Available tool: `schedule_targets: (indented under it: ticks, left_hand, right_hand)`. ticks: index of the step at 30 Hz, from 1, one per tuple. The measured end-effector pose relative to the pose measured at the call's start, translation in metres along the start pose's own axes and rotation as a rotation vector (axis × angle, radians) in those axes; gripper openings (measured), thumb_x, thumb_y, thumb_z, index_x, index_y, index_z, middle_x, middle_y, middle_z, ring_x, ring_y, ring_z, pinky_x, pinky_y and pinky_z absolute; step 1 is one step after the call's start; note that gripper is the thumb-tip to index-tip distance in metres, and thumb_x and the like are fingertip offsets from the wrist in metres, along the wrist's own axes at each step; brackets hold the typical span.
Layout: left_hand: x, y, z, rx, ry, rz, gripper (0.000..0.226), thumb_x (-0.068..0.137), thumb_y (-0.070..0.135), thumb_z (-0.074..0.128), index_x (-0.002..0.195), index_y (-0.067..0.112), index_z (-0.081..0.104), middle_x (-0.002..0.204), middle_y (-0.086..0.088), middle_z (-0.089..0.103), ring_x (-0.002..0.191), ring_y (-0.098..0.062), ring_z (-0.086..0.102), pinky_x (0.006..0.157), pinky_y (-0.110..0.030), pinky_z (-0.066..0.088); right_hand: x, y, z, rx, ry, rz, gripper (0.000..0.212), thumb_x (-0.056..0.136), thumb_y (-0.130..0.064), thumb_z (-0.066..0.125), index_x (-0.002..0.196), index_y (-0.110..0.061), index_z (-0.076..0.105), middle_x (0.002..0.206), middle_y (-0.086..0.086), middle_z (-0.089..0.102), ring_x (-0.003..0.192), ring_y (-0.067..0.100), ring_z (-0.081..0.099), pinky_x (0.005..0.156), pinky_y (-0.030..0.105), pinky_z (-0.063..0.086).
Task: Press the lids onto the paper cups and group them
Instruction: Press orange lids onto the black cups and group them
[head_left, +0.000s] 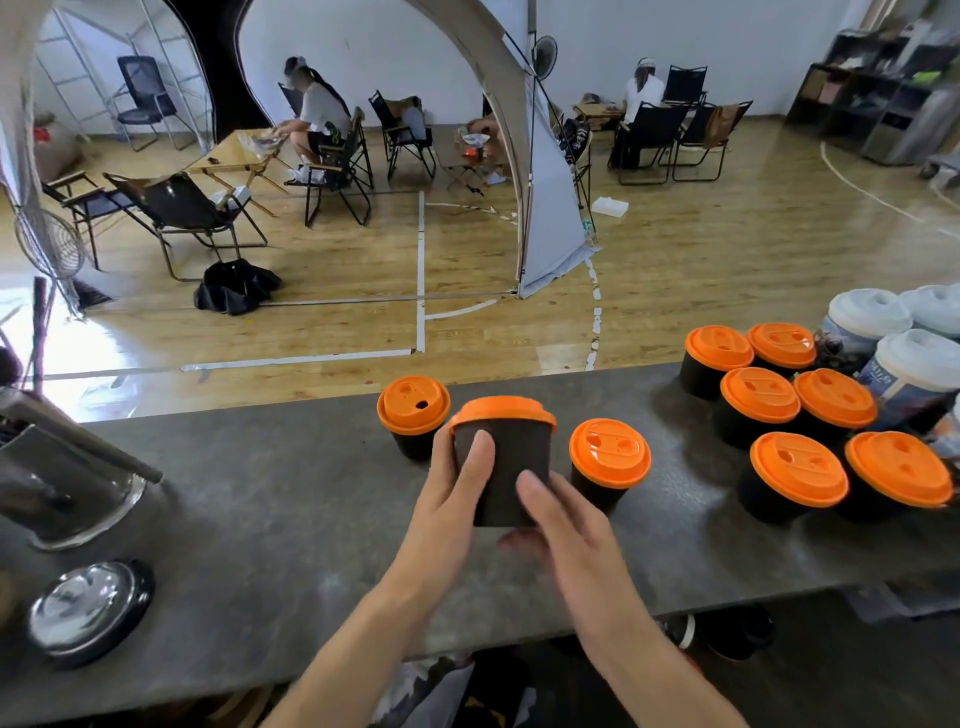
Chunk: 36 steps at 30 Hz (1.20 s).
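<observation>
Black paper cup (501, 467) capped with an orange plastic lid (503, 411), clasped in both hands over the grey stone-look counter (260, 493). Left hand (452, 499) wrapped round the cup's left wall, thumb flat on the near face just under the lid's rim. Right hand (569, 525) closed round the lower right side, thumb on the near face by the base, fingers curled beneath. Lid seen nearly edge-on, top face hardly showing; whether pressed home all the way round, impossible to tell. Base apparently clear of the counter, a shadow below it.

Just beyond and left of the grip, a second black cup with orange lid (413, 410), upright, close to the left knuckles. Just right of the grip, a third lidded black cup (609, 462), upright, near the right fingers but apart. Well right of the grip, a cluster of six black cups with orange lids (761, 397), packed together. Behind them, several taller printed cups with white lids (872, 322). Far left of the grip, a shiny round metal lid (88, 605) and a tilted metal appliance (62, 488).
</observation>
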<state>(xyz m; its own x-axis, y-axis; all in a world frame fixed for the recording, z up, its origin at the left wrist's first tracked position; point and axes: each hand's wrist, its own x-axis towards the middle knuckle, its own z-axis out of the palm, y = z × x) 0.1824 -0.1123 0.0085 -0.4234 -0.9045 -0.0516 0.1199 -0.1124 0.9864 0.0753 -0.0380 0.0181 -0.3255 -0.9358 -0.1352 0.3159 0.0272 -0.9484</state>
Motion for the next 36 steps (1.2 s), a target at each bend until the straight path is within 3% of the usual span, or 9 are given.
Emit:
schedule_targets:
  ticks: [3,5,8,13,16,19,25,31,36]
  left_hand:
    - [0.002,0.014,-0.007,-0.085,-0.083,-0.054,0.062,0.076,0.064,0.069,0.128,0.03,0.064,0.12,-0.009,0.073,0.101,-0.024,0.07,0.07,-0.031,0.056]
    - [0.001,0.017,-0.008,-0.086,-0.1,-0.043,0.056,0.074,0.061,0.073,0.122,0.033,0.067,0.115,-0.009,0.074,0.093,-0.024,0.07,0.062,-0.031,0.054]
    - [-0.001,0.019,-0.006,-0.055,-0.112,0.045,0.047,0.077,0.059,0.074,0.118,0.038,0.068,0.111,-0.003,0.074,0.093,-0.014,0.073,0.071,-0.023,0.058]
    - [-0.002,0.036,-0.01,-0.125,-0.224,0.025,0.081,0.075,0.064,0.082,0.131,0.01,0.058,0.08,-0.01,0.071,0.048,-0.02,0.065,0.043,-0.03,0.054]
    - [0.002,0.043,-0.009,-0.055,-0.142,0.097,0.07,0.072,0.059,0.084,0.124,0.016,0.065,0.093,-0.006,0.073,0.071,-0.016,0.071,0.064,-0.029,0.057]
    - [0.003,0.048,-0.01,0.018,-0.118,0.152,0.041,0.073,0.048,0.08,0.112,0.039,0.071,0.1,0.012,0.075,0.095,-0.004,0.072,0.08,-0.017,0.055]
    - [0.004,0.056,-0.008,-0.068,-0.15,0.05,0.076,0.058,0.07,0.087,0.115,0.022,0.074,0.109,-0.01,0.073,0.102,-0.026,0.066,0.09,-0.046,0.045]
    - [0.002,0.064,-0.009,-0.012,-0.218,0.081,0.062,0.056,0.076,0.084,0.106,0.041,0.076,0.103,0.005,0.077,0.101,-0.012,0.071,0.086,-0.025,0.056]
    - [0.004,0.068,-0.008,-0.019,-0.219,0.073,0.088,0.06,0.072,0.086,0.127,0.016,0.069,0.126,-0.025,0.066,0.118,-0.045,0.062,0.096,-0.051,0.045]
  right_hand:
    - [-0.001,-0.013,0.008,0.369,-0.095,0.215,0.05,0.082,-0.051,0.058,0.095,-0.011,0.084,0.097,0.022,0.075,0.071,0.024,0.071,0.058,0.03,0.055]
    - [-0.003,-0.016,0.009,0.393,-0.145,0.226,0.056,0.085,-0.056,0.05,0.099,-0.013,0.084,0.098,0.022,0.074,0.07,0.025,0.069,0.06,0.031,0.054]
    - [-0.008,-0.017,0.011,0.334,-0.16,0.207,0.071,0.083,-0.065,0.05,0.116,-0.008,0.077,0.097,0.021,0.072,0.072,0.025,0.066,0.063,0.031,0.053]
    - [-0.01,-0.035,0.009,0.425,-0.326,0.295,0.074,0.085,-0.069,0.041,0.101,-0.008,0.08,0.076,0.019,0.063,0.056,0.023,0.056,0.056,0.031,0.048]
    - [-0.013,-0.039,0.007,0.33,-0.302,0.285,0.08,0.086,-0.071,0.036,0.103,-0.004,0.078,0.074,0.02,0.063,0.059,0.025,0.059,0.057,0.032,0.051]
    - [-0.014,-0.036,0.01,0.199,-0.177,0.186,0.083,0.083,-0.071,0.053,0.121,0.003,0.062,0.073,0.02,0.062,0.059,0.023,0.059,0.055,0.03,0.05]
    - [-0.02,-0.042,0.012,0.404,-0.335,0.367,0.086,0.08,-0.073,0.043,0.113,0.001,0.069,0.065,0.018,0.056,0.055,0.026,0.056,0.053,0.033,0.047]
    - [-0.02,-0.042,0.012,0.463,-0.276,0.343,0.079,0.076,-0.072,0.052,0.102,0.0,0.074,0.069,0.018,0.059,0.056,0.025,0.057,0.052,0.031,0.049]
    - [-0.023,-0.04,0.009,0.504,-0.391,0.369,0.086,0.086,-0.076,0.043,0.109,0.0,0.075,0.076,0.02,0.064,0.061,0.026,0.061,0.056,0.033,0.05]
